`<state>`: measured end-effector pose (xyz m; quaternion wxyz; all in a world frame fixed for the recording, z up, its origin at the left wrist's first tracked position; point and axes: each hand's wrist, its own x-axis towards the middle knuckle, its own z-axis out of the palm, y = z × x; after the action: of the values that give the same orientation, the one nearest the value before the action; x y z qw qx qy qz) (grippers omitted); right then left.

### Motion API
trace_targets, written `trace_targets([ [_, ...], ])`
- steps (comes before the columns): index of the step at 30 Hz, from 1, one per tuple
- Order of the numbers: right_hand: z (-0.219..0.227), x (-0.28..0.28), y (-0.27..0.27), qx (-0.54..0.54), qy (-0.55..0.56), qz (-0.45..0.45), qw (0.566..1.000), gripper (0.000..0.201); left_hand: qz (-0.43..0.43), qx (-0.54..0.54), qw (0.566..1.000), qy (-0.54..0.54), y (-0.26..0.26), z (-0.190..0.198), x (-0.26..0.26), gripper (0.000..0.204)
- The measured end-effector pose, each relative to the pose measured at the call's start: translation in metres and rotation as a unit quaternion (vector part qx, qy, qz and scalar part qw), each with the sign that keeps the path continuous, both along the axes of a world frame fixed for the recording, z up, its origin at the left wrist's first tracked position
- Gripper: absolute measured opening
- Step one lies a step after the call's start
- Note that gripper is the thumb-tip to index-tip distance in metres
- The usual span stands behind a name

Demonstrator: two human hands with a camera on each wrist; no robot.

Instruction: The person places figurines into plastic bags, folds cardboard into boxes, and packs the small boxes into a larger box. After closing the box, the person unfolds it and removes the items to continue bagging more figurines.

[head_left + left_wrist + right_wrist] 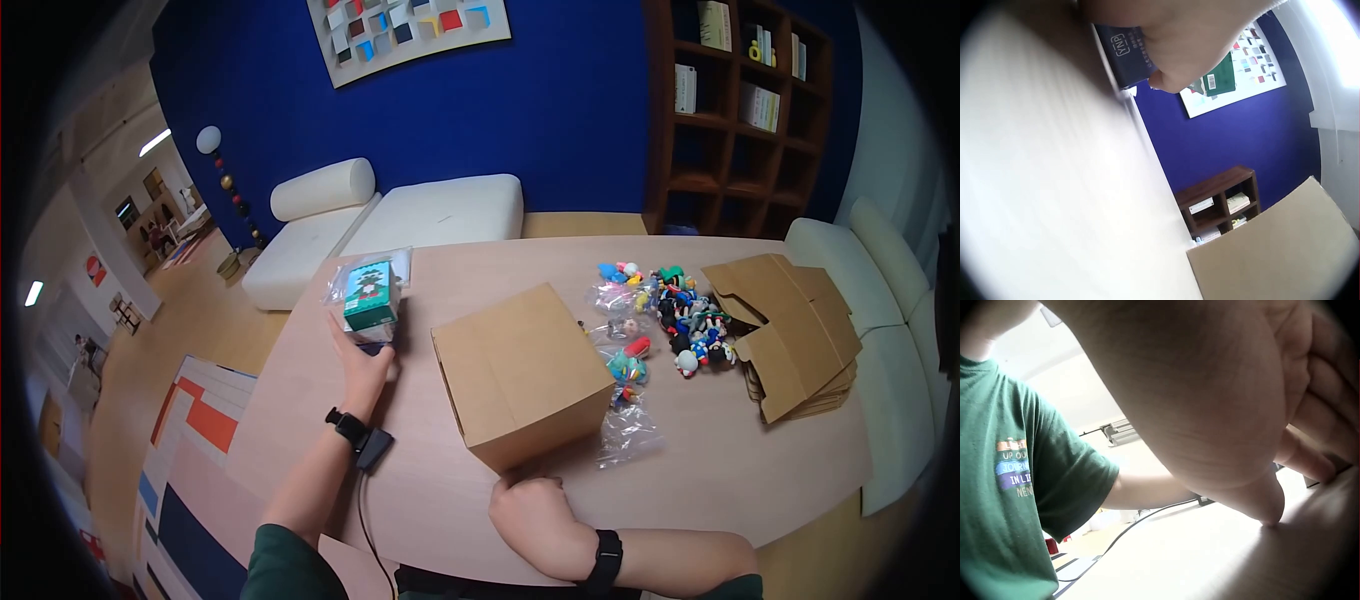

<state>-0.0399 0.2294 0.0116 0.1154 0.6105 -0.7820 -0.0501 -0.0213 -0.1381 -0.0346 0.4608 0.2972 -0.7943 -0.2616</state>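
In the head view, the left hand (362,372) is at the near side of a green box (370,292) with a tree picture. A dark blue box (1124,55) with white lettering shows under that hand (1185,37) in the left wrist view, gripped by its fingers and thumb. A closed brown cardboard box (520,370) stands mid-table. The right hand (540,522) rests on the tabletop, its fingertips at the cardboard box's near lower corner. Loosely bent fingers of this hand (1222,412) show in the right wrist view.
Behind the green box lies clear plastic packaging (402,262). Small colourful figures (690,318) and bagged toys (628,368) lie right of the cardboard box. Flattened cardboard (800,335) is stacked at the table's right edge. A cable (368,535) runs from the left wrist.
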Motion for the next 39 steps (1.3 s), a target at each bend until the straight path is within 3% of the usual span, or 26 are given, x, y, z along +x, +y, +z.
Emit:
trace_targets([
  [3,0.001,0.001,-0.001,0.010,-0.006,-0.002,1.000,0.028,0.006,0.021,1.000,0.000,-0.012,0.009,0.029,0.121],
  [4,0.001,0.001,-0.002,0.013,-0.011,0.000,1.000,0.027,-0.010,0.073,0.997,0.029,-0.011,0.015,0.036,0.123],
  [7,0.004,0.001,-0.001,-0.013,-0.008,-0.001,1.000,0.022,0.023,0.027,0.999,-0.001,-0.044,0.002,0.061,0.124],
  [11,0.004,0.000,-0.002,-0.007,-0.023,-0.009,1.000,0.021,-0.024,0.077,0.996,0.032,-0.068,-0.005,0.083,0.125],
  [12,0.005,0.000,-0.002,0.003,-0.046,-0.006,0.999,0.021,0.010,0.000,1.000,-0.013,-0.090,-0.019,0.092,0.125],
  [13,0.005,-0.001,-0.002,0.012,-0.069,-0.004,0.998,0.021,0.009,0.001,1.000,-0.012,-0.092,-0.017,0.095,0.125],
  [15,0.005,-0.003,-0.001,0.016,-0.048,0.005,0.999,0.021,-0.023,0.080,0.996,0.026,-0.095,-0.014,0.101,0.127],
  [17,0.008,-0.006,0.004,0.019,-0.028,0.011,0.999,0.021,-0.004,0.096,0.995,-0.004,-0.088,-0.007,0.108,0.125],
  [19,0.022,-0.016,0.020,-0.017,-0.160,0.068,0.985,0.020,0.137,-0.032,0.986,-0.093,-0.059,0.014,0.115,0.120],
  [20,0.061,-0.022,0.027,0.034,-0.228,0.069,0.971,0.023,0.179,-0.098,0.975,-0.093,-0.047,0.019,0.119,0.107],
  [21,0.107,-0.030,0.034,0.088,-0.294,0.073,0.949,0.026,0.179,-0.098,0.974,-0.094,-0.022,0.037,0.117,0.107],
  [23,0.145,-0.042,0.041,0.019,-0.196,-0.027,0.980,0.035,-0.003,0.062,0.996,0.064,0.034,0.069,0.112,0.088],
  [24,0.154,-0.054,0.044,-0.030,-0.208,-0.077,0.975,0.040,-0.124,0.055,0.986,0.093,0.034,0.058,0.108,0.070],
  [27,0.155,-0.093,0.043,-0.196,-0.159,-0.153,0.956,0.062,-0.352,0.204,0.912,-0.048,0.081,0.079,0.072,0.063],
  [28,0.151,-0.106,0.043,-0.195,-0.152,-0.147,0.958,0.062,-0.407,0.255,0.868,-0.127,0.091,0.081,0.060,0.067],
  [29,0.146,-0.119,0.044,-0.154,-0.223,-0.144,0.952,0.067,-0.454,0.317,0.817,-0.163,0.098,0.074,0.046,0.078],
  [30,0.141,-0.128,0.040,-0.111,-0.292,-0.142,0.939,0.073,-0.466,0.311,0.817,-0.133,0.110,0.066,0.035,0.082],
  [31,0.128,-0.134,0.031,-0.106,-0.284,-0.142,0.942,0.073,-0.480,0.304,0.816,-0.103,0.118,0.060,0.027,0.086],
  [33,0.103,-0.139,0.023,-0.164,-0.369,-0.070,0.912,0.078,-0.491,0.287,0.819,-0.078,0.111,0.045,0.014,0.084],
  [35,0.106,-0.125,0.005,-0.166,-0.397,-0.079,0.899,0.076,-0.505,0.270,0.818,-0.056,0.102,0.031,0.001,0.081],
  [37,0.088,-0.114,-0.011,-0.247,-0.452,-0.082,0.853,0.076,-0.507,0.314,0.803,0.017,0.083,0.019,-0.004,0.076],
  [38,0.080,-0.106,-0.017,-0.246,-0.453,-0.090,0.852,0.076,-0.449,0.361,0.815,0.061,0.074,0.009,-0.014,0.070],
  [39,0.072,-0.098,-0.024,-0.210,-0.492,-0.095,0.839,0.072,-0.452,0.366,0.812,0.060,0.064,0.001,-0.014,0.070],
])
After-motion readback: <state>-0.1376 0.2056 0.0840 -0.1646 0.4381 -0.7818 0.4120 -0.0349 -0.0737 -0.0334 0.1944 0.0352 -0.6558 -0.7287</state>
